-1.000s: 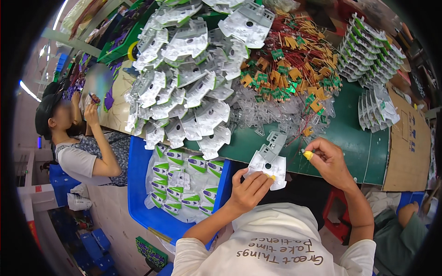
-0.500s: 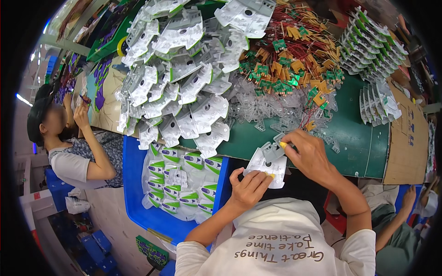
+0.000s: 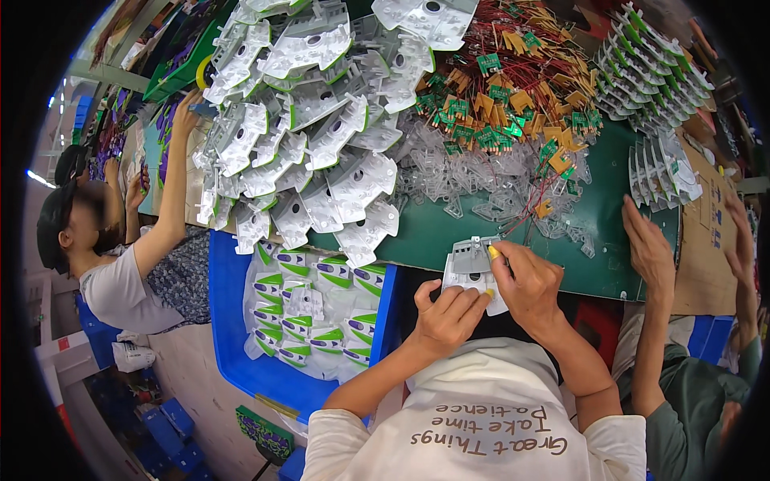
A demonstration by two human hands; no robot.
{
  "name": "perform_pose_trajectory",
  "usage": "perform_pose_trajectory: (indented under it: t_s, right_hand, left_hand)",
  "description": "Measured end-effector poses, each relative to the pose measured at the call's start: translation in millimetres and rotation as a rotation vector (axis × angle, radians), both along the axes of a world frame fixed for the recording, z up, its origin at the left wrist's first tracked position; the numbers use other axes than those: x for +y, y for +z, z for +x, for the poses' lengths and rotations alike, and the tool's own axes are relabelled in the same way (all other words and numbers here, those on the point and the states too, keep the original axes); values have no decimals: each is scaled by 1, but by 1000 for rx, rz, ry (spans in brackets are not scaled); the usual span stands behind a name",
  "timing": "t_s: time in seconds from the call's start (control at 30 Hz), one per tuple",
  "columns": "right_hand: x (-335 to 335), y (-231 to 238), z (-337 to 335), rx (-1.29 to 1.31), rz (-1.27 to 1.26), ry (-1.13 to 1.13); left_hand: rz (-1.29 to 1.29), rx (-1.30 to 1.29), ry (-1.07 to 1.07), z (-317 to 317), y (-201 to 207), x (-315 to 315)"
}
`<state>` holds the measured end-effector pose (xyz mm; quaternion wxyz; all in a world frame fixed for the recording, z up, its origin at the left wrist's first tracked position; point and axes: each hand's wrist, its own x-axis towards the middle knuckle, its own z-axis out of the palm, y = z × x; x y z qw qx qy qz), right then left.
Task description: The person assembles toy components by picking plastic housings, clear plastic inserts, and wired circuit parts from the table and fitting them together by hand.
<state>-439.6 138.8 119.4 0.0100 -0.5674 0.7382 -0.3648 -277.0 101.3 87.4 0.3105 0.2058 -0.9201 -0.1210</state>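
At the near edge of the green table, both my hands grip a white and grey plastic shell [image 3: 473, 260] with a dark hole in its middle. My left hand [image 3: 447, 322] has its fingers closed on the near left side of the shell. My right hand [image 3: 529, 284] pinches its right side, thumb and fingers pressed on the grey part. Yellow covers show on a digit of each hand. Just beyond lie loose clear plastic pieces [image 3: 489, 180] and a heap of green circuit boards with red wires [image 3: 513, 100].
Overlapping white shells [image 3: 321, 172] are piled on the left of the green table [image 3: 437, 244]. A blue bin [image 3: 227, 321] of green-and-white parts stands below. Stacked shells [image 3: 651, 76] and cardboard [image 3: 710, 232] are at right. Co-workers sit on both sides; one's hand [image 3: 651, 248] reaches over the table.
My right hand has lowered onto the shell, and the grey part now lies against it. The right co-worker's hands have come in over the table; the left co-worker's arm has reached toward the shell pile.
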Motion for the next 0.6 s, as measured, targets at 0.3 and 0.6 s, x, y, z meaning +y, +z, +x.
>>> perform_pose_trajectory:
  t_s: [0.3,0.6]
  right_hand:
    - [-2,-5,1,32,-52,-41]
    - [7,17,-11,-34,54,140]
  left_hand:
    - [21,17,11,-2,3,1]
    - [58,32,19,-3,3,0]
